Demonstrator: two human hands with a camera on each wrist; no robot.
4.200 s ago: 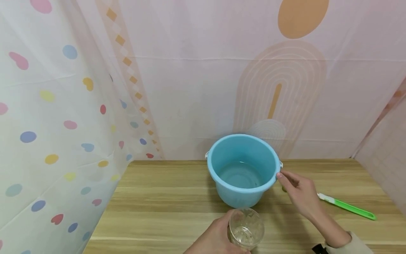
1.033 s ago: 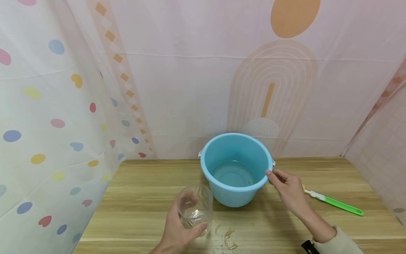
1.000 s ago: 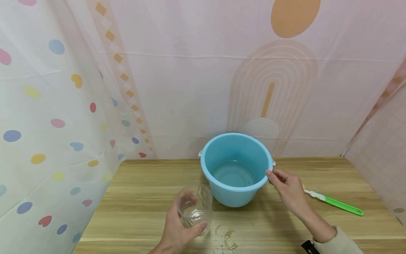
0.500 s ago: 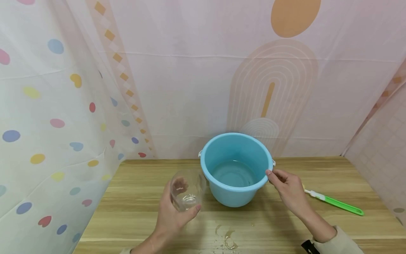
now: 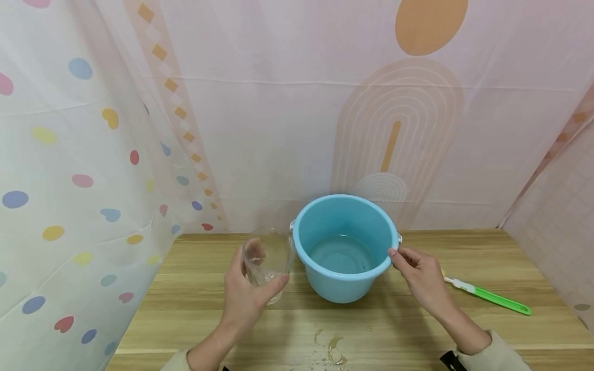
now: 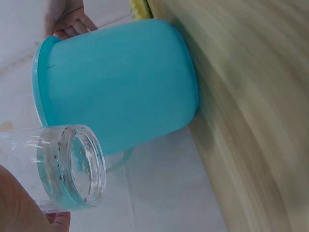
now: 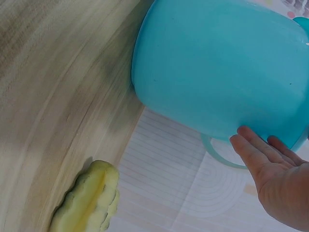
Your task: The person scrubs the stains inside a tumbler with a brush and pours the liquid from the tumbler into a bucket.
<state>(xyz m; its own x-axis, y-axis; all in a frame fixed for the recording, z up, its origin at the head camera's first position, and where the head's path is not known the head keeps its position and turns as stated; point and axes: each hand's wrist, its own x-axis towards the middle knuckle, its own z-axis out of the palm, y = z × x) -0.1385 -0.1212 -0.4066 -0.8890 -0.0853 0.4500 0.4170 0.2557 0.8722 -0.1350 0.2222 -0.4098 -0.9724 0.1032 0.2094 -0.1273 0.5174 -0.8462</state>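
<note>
My left hand [image 5: 243, 296] grips a clear drinking glass [image 5: 274, 257] around its side, thumb nearest the bucket. The left wrist view shows the thick glass base raised off the table. No coloured contents show through its wall. Just right of it stands a light blue bucket [image 5: 341, 289], upright, with shallow water [image 5: 344, 253] in the bottom. At the bucket's right rim my right hand [image 5: 423, 275] pinches the edge, thumb on the lip. In the right wrist view its other fingers [image 7: 253, 145] lie against the outer wall.
A brush with a green handle [image 5: 501, 301] lies on the wooden table [image 5: 199, 319] at the right; its yellow sponge head [image 7: 91, 198] shows in the right wrist view. Wet marks [image 5: 335, 353] spot the table's front. A patterned curtain [image 5: 278, 129] hangs behind, close to the bucket.
The left hand has carried the glass from in front of the bucket to its left, then raised it. Wet marks now show where it was. The right hand stays on the rim.
</note>
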